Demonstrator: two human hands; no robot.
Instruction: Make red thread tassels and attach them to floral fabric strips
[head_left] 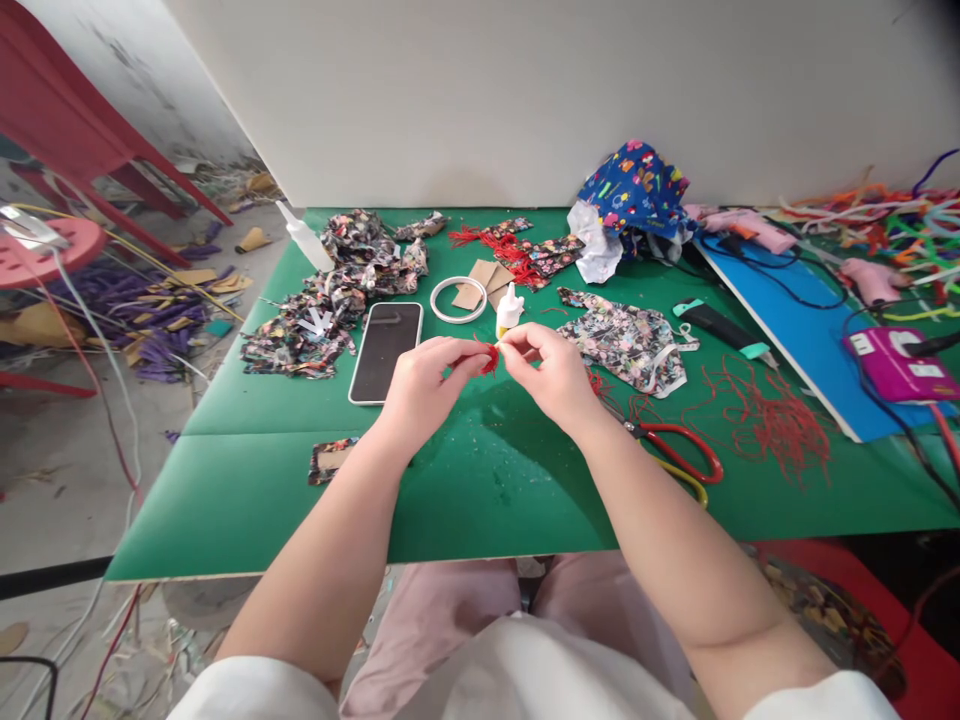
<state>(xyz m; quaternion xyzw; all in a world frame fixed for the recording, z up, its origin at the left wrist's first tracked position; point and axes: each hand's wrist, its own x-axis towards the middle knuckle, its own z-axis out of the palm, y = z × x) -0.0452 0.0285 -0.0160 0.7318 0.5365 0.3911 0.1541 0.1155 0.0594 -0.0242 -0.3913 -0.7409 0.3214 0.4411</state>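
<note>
Both my hands meet over the middle of the green table. My left hand pinches a small bundle of red thread. The fingers of my right hand are pressed together at the bundle's right side; what lies between them is too small to make out. Just behind them a small white glue bottle stands upright. A phone lies left of my left hand. Beyond my right hand is a piece of floral fabric. Red-and-yellow-handled scissors lie partly behind my right forearm.
At the back left are crumpled floral fabric and a white squeeze bottle. A white ring and brown card pieces lie mid-table. To the right are loose red threads, a black-and-teal tool, a blue board and pink glue guns.
</note>
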